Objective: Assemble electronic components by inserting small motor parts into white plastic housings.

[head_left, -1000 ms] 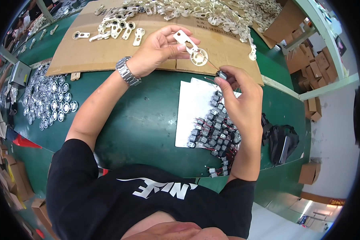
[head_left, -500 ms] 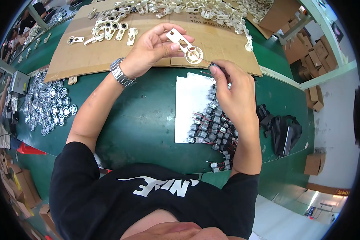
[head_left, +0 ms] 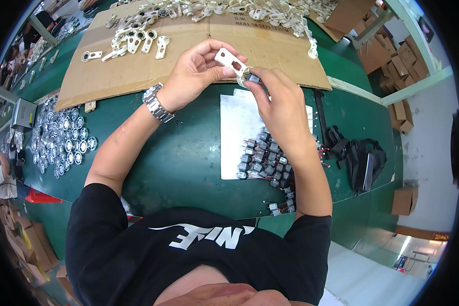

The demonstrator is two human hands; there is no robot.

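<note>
White plastic housing (head_left: 229, 59) held over the near edge of the cardboard sheet (head_left: 102, 76); long axis diagonal, flat slotted end up-left, round end down-right toward the right hand. Left hand (head_left: 193, 72) angled up-right, thumb and fingers pinching the slotted part. Right hand (head_left: 279, 99) reaching up-left, fingers narrow, holding a small grey motor (head_left: 253, 78) at the round end.

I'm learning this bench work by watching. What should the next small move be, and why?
Probably press the small motor gently into the round end of the white plastic part: the right hand holds the motor at that end, and the left hand holds the part. Whether the motor is fully seated cannot be seen.
</note>
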